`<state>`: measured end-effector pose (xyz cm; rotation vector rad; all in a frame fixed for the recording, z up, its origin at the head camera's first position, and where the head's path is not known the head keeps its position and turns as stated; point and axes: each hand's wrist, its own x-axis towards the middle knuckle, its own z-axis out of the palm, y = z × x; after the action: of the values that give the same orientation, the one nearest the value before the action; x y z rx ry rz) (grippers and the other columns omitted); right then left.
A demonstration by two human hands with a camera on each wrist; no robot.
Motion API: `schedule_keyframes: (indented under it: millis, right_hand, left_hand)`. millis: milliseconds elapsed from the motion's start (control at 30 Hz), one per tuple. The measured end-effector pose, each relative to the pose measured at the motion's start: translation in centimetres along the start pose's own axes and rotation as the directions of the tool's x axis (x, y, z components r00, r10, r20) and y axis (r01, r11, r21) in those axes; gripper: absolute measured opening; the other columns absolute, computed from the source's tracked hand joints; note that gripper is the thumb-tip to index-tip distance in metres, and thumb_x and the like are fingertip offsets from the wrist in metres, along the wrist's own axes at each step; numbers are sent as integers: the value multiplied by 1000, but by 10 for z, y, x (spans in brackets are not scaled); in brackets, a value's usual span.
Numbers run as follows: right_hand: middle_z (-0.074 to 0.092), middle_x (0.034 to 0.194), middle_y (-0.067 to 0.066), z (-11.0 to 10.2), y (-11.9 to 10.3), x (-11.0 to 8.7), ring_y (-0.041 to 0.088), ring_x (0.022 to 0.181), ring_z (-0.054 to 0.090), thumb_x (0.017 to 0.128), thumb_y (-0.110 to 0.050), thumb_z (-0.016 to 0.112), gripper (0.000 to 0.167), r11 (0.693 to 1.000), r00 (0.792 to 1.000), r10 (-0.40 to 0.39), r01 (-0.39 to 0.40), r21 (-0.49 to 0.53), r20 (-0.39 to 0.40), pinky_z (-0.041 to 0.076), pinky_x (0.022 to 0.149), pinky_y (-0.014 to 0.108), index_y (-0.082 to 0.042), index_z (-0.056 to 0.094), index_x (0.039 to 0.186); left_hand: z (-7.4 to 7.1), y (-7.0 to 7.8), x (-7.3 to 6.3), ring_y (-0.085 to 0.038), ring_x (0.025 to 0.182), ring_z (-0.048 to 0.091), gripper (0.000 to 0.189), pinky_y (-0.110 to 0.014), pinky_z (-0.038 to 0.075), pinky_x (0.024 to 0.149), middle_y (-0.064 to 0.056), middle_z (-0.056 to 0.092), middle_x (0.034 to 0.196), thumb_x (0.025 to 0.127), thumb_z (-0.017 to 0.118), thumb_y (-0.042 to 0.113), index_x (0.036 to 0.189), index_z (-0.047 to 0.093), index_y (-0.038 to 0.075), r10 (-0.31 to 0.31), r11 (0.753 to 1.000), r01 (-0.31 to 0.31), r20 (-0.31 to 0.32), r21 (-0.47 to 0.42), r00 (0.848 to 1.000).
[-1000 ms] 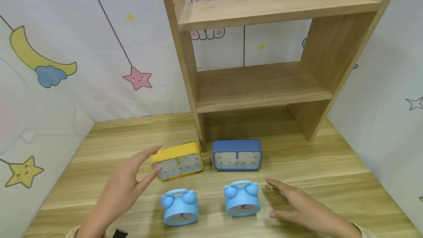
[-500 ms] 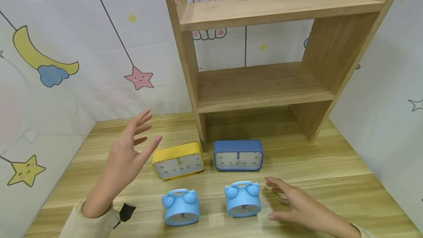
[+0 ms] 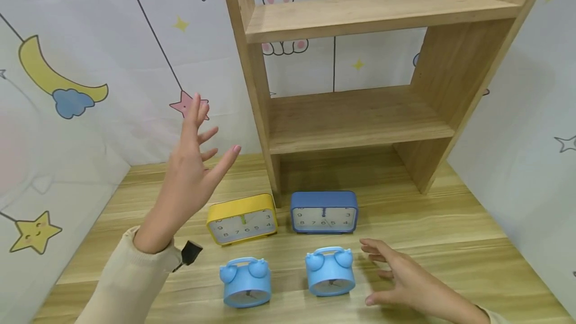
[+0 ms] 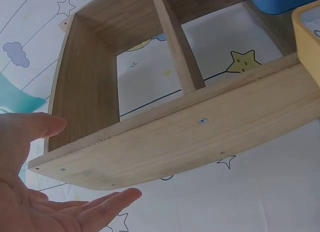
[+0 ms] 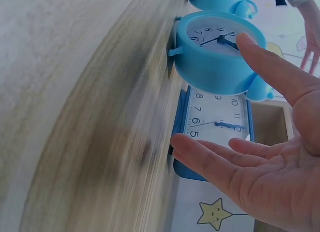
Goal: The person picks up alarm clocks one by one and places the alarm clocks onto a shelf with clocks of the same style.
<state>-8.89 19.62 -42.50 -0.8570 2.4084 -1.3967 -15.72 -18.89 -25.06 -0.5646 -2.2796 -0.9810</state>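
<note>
My left hand [image 3: 186, 176] is raised in the air left of the wooden shelf [image 3: 360, 119], fingers spread and holding nothing. Below and behind it a yellow alarm clock [image 3: 243, 220] stands on the table, beside a blue alarm clock [image 3: 324, 212]. In front of these stand two light blue twin-bell clocks, a left one [image 3: 246, 284] and a right one [image 3: 330, 273]. My right hand [image 3: 409, 281] lies just right of the right light blue clock, thumb and fingers apart and holding nothing. In the right wrist view its thumb overlaps that clock [image 5: 215, 67]; contact cannot be told.
The shelf has two boards and stands at the back right of the wood-grain table [image 3: 454, 234]. A patterned white cloth [image 3: 148, 64] forms the walls behind and at both sides. A black device [image 3: 190, 253] sits at my left wrist.
My left hand has risen from beside the yellow clock, moving up toward the back wall beside the shelf. The clocks stay in place, and my right hand has barely moved.
</note>
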Motion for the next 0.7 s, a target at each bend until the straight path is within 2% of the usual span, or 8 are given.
schedule_keyframes:
  millis: [133, 333, 533, 700]
  right_hand:
    - [43, 141, 35, 0, 0, 2, 54, 120, 49, 76, -35, 85, 95, 1000, 1000, -5, 5, -17, -27, 54, 85, 47, 7, 36, 145]
    - [45, 140, 33, 0, -2, 5, 54, 120, 50, 76, -31, 86, 91, 1000, 1000, 10, -11, -14, -29, 54, 84, 47, 7, 38, 143]
    - [44, 140, 34, -1, -2, 3, 55, 119, 49, 73, -23, 89, 91, 999, 999, 31, -32, -37, -22, 54, 84, 49, 8, 39, 143]
    - [44, 140, 33, -3, -2, 1, 55, 119, 49, 74, -22, 88, 88, 999, 999, 29, -30, -40, -21, 54, 84, 49, 7, 39, 142]
  left_hand:
    - [4, 7, 23, -32, 126, 55, 97, -51, 53, 87, -2, 28, 160, 92, 71, 21, 161, 3, 28, -42, 998, 43, 12, -56, 999]
    - [15, 14, 51, -30, 127, 55, 98, -48, 54, 88, -3, 26, 161, 92, 71, 30, 161, 1, 28, -68, 994, 70, 27, -79, 997]
    - [26, 14, 69, -32, 128, 53, 99, -47, 54, 88, 6, 16, 164, 93, 70, 33, 160, -3, 31, -77, 991, 80, 32, -106, 997]
    - [32, 15, 80, -27, 131, 51, 100, -42, 56, 83, 1, 19, 163, 93, 69, 34, 160, -6, 30, -75, 992, 76, 15, -103, 997]
